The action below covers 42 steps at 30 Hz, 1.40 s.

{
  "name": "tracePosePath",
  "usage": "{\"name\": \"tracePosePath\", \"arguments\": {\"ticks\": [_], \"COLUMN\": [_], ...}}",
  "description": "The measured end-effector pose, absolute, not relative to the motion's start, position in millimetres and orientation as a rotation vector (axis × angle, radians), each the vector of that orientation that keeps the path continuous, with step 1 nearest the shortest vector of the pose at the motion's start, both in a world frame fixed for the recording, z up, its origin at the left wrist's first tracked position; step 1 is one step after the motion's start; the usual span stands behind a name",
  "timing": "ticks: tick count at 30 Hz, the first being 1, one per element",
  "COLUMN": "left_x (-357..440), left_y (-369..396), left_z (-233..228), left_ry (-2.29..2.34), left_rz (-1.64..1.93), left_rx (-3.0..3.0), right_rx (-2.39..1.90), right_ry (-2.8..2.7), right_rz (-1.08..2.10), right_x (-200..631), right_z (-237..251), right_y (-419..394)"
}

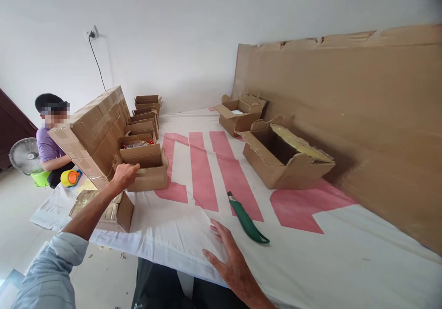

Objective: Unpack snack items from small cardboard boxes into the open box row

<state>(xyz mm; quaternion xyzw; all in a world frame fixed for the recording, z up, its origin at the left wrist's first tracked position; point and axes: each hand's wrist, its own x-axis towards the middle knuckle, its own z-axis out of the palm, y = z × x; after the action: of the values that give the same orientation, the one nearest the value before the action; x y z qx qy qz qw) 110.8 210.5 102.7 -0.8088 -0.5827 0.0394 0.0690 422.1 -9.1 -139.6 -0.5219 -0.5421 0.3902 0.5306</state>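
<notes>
My left hand (125,176) is closed on the near rim of an open cardboard box (148,180), the nearest in a row of open boxes. Its thumb and fingertips are partly hidden. In the box behind it lie shiny, colourful packets (138,143). Below my left forearm is a taped cardboard box (125,212), partly covered by the arm. My right hand (228,258) hovers at or rests on the table's front, fingers spread, holding nothing. Just beyond it lies a green-handled cutting tool (247,221) with a short dark end.
A white cloth with red print (203,171) covers the table. Two open boxes stand right, one large (279,175), one farther back (238,120). A cardboard sheet (345,115) leans behind them. Stacked taped boxes (93,129) stand left; beyond sit a person (50,145) and a fan (26,156).
</notes>
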Motion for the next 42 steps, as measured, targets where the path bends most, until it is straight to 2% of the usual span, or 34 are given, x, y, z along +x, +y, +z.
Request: {"name": "tracePosePath", "arguments": {"ticks": [11,24,28,35,42], "left_x": [62,68,69,68,67], "left_y": [239,229,207,120,45], "left_z": [94,99,103,83,40], "left_ry": [-1.755,-1.745,-1.733,-1.545,-1.68], "left_rz": [0.116,-0.031,-0.16,-0.756,-0.889], "left_rx": [-2.278,-2.267,-2.229,-2.366,-2.18], "right_rx": [-1.256,-1.264,-1.269,-1.271,-1.228], "right_ry": [-1.309,-1.375,-1.396,-1.431,-1.617], "right_rz": [0.915,0.823,0.78,0.668,0.409], "right_x": [424,425,425,426,424], "right_z": [-138,-148,-152,-161,-169], "right_y": [-9,-6,-6,-3,0]}}
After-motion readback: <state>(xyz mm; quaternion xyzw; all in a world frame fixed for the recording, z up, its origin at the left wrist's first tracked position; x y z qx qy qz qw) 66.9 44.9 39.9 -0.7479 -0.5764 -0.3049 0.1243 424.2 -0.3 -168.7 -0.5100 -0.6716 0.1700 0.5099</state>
